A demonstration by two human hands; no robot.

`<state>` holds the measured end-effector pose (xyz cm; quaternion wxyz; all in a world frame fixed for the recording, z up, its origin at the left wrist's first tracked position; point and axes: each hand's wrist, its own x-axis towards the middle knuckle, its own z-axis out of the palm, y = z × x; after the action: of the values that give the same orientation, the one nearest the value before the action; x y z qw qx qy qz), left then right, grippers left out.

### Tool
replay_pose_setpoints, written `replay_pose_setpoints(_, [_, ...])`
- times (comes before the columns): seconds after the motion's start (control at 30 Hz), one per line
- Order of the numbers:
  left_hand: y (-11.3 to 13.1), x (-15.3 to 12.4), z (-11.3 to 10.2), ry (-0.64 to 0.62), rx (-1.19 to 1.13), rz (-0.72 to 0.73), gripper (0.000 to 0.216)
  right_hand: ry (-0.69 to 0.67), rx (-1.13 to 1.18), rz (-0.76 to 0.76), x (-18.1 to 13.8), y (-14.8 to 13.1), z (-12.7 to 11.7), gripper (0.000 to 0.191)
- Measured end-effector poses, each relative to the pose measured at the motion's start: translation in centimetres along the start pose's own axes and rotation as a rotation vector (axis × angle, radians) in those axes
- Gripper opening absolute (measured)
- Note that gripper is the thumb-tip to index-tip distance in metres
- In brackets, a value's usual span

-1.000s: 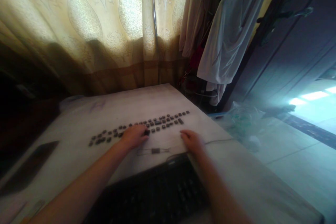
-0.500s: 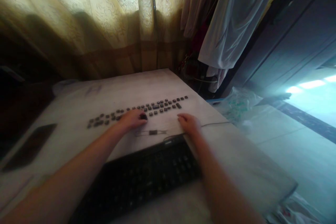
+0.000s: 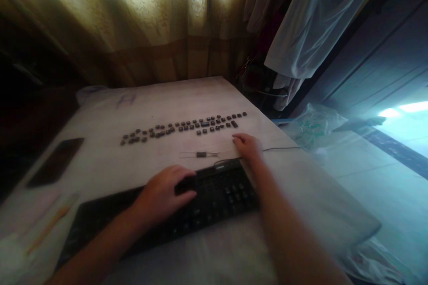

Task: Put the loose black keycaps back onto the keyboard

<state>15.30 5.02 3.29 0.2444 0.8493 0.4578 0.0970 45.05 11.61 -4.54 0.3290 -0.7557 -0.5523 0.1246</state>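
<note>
My left hand [image 3: 162, 193] lies on the black keyboard [image 3: 220, 191] near its middle. Its fingers and thumb are pinched together over a dark spot that I cannot make out. My right hand [image 3: 247, 146] rests on the white table [image 3: 187, 98] just beyond the keyboard's far right corner, fingers loosely curled, with nothing visible in them. A long row of several loose dark keycaps [image 3: 187, 127] lies across the table beyond both hands. Between the row and the keyboard lies a small wire tool [image 3: 200, 154].
A dark phone [image 3: 55, 161] lies flat at the table's left side, and a thin cable [image 3: 281, 148] runs off the right edge. Curtains [image 3: 150, 18] hang behind the table, clothes [image 3: 310, 22] hang at the right, and a plastic bag [image 3: 310, 124] sits on the floor.
My left hand has come back from the row of keycaps to the keyboard. My right hand stays by the keyboard's far right corner. The camera has tilted down.
</note>
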Motion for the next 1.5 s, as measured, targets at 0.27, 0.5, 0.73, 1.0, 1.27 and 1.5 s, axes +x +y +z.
replay_pose_setpoints(0.27, [0.2, -1.7, 1.7, 0.049, 0.039, 0.009, 0.036, -0.01, -0.02, -0.006, -0.2, -0.4, -0.3, 0.028])
replay_pose_setpoints(0.5, [0.3, -2.1, 2.1, 0.039, 0.099, 0.017, 0.039, -0.01, -0.018, -0.015, -0.1, -0.3, -0.3, 0.029])
replay_pose_setpoints(0.73, [0.8, -2.1, 1.9, 0.033, 0.099, 0.019, 0.029, -0.007, -0.019, -0.013, -0.2, -0.4, -0.4, 0.029])
replay_pose_setpoints(1.0, [0.5, -2.5, 2.2, 0.049, 0.065, 0.017, 0.026, -0.015, -0.021, -0.007, -0.4, -0.7, -0.7, 0.028])
replay_pose_setpoints(1.27, [0.2, -2.7, 2.4, 0.098, 0.044, 0.045, 0.018, 0.001, -0.009, -0.008, -0.4, -0.6, -0.6, 0.027])
replay_pose_setpoints(1.5, [0.4, -2.6, 2.7, 0.114, 0.032, 0.063, 0.024, 0.001, -0.017, -0.012, -0.4, -0.5, -0.3, 0.027])
